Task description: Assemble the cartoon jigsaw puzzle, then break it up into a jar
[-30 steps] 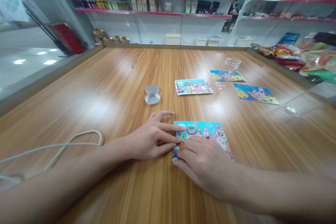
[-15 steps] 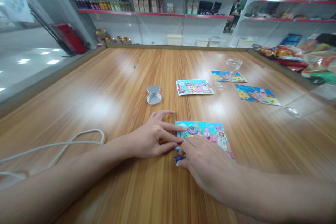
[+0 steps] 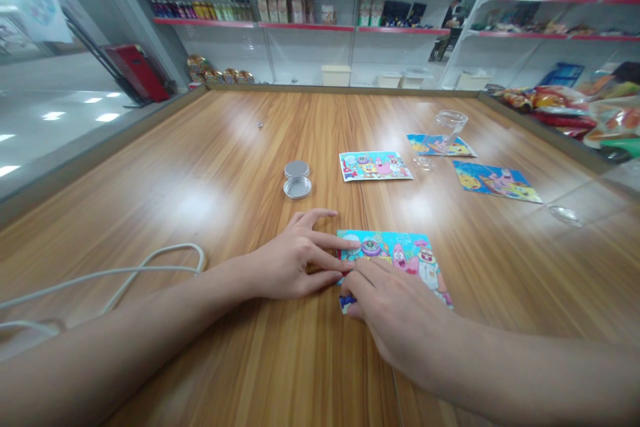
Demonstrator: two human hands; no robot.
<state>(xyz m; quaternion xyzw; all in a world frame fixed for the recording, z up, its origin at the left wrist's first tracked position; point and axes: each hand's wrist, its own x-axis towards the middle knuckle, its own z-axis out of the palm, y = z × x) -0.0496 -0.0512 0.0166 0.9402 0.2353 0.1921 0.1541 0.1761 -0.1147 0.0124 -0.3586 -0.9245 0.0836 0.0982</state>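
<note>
A colourful cartoon jigsaw puzzle (image 3: 400,252) lies flat on the wooden table (image 3: 200,173) in front of me. My left hand (image 3: 295,259) rests beside its left edge, fingers stretched out and fingertips touching that edge. My right hand (image 3: 395,310) lies flat over the puzzle's lower left part, fingers pressing down near the left hand's fingertips. A small blue corner of the puzzle (image 3: 345,305) shows under my right thumb. Neither hand holds anything that I can see.
A round metal tin with its lid (image 3: 297,180) sits beyond my left hand. Three more cartoon pictures (image 3: 376,165) (image 3: 440,145) (image 3: 495,181) lie further right, with a clear plastic cup (image 3: 451,121) and a clear lid (image 3: 564,215). A white cable (image 3: 150,265) loops at the left. Snack bags (image 3: 550,107) and shelves stand behind.
My right hand slid slightly toward the puzzle's left edge, closing up to the left fingertips. The view shifted a little. The left hand stayed put.
</note>
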